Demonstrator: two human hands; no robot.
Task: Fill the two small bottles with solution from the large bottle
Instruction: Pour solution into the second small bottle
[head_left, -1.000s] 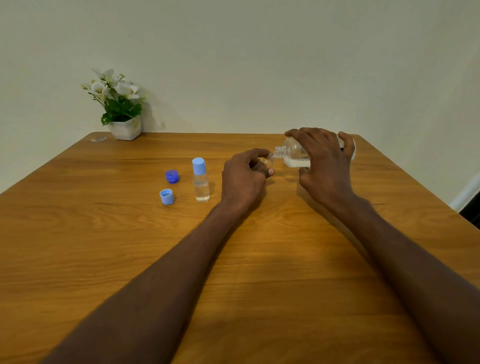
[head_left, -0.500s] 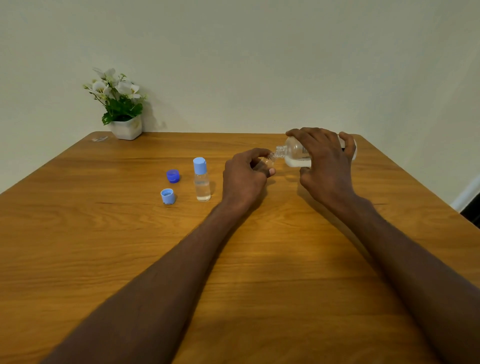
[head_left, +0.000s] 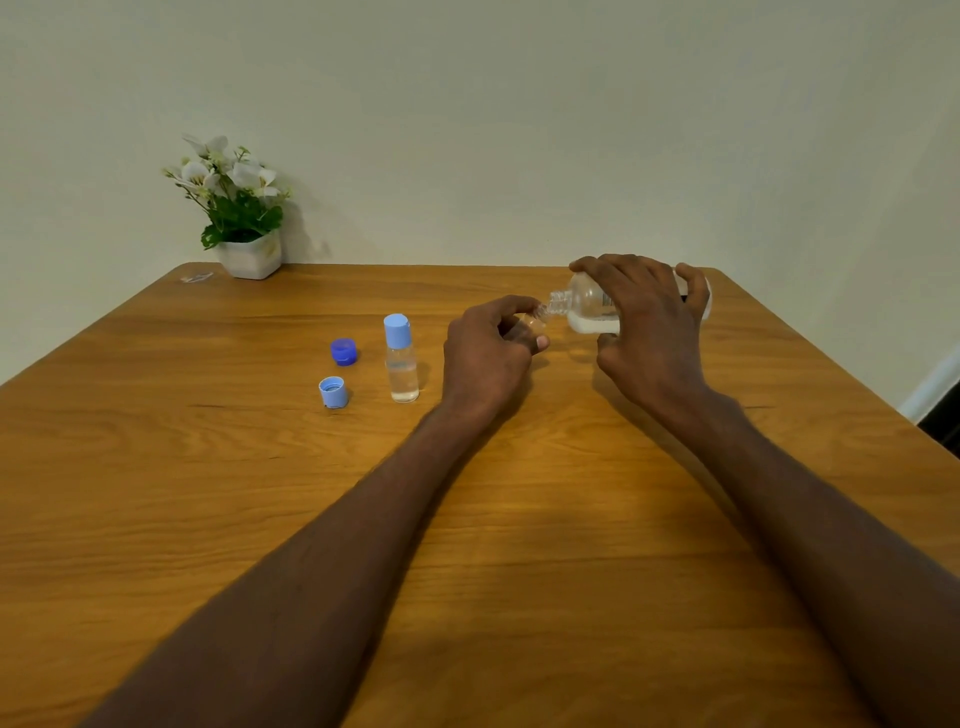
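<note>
My right hand (head_left: 649, 332) grips the large clear bottle (head_left: 587, 306), tipped on its side with its open neck pointing left and white liquid pooled low inside. My left hand (head_left: 488, 353) holds a small clear bottle (head_left: 531, 326), tilted, with its mouth right at the large bottle's neck; most of the small bottle is hidden by my fingers. A second small bottle (head_left: 401, 358) stands upright on the wooden table (head_left: 208, 467) left of my left hand, closed with a light blue cap and partly filled with clear liquid.
Two loose caps lie left of the standing bottle: a dark blue cap (head_left: 343, 351) and a light blue cap (head_left: 332, 392). A white pot of flowers (head_left: 244, 223) stands at the far left corner against the wall. A small clear scrap (head_left: 196, 277) lies beside it.
Both hands and both held bottles stay almost where they were; the large bottle remains tipped against the small one. Only a slight shift of the view is visible.
</note>
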